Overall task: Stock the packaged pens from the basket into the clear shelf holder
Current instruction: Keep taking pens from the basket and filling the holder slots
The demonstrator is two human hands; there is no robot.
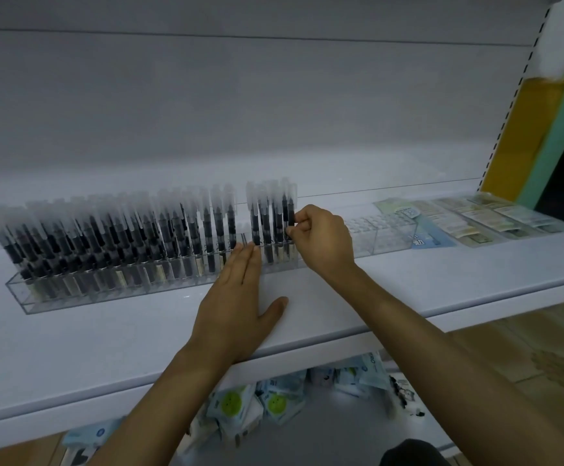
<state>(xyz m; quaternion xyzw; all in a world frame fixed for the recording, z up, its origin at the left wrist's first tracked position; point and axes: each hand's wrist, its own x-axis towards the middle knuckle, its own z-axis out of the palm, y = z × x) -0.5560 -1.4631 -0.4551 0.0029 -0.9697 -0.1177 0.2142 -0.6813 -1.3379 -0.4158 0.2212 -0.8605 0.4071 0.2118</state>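
A long clear shelf holder (21,292) lies on the white shelf (105,348), filled with several upright packaged black pens (105,237). My left hand (237,297) lies flat on the shelf, its straight fingertips touching the holder's front wall near a gap in the row. My right hand (317,237) pinches the rightmost packaged pen (288,205), which stands upright in the holder beside a few others. No basket is in view.
A second clear gridded holder (381,230) sits to the right, with flat packets (475,216) beyond it. Under the shelf, several small packages (274,401) lie on the floor. A yellow and green upright (523,129) bounds the right side.
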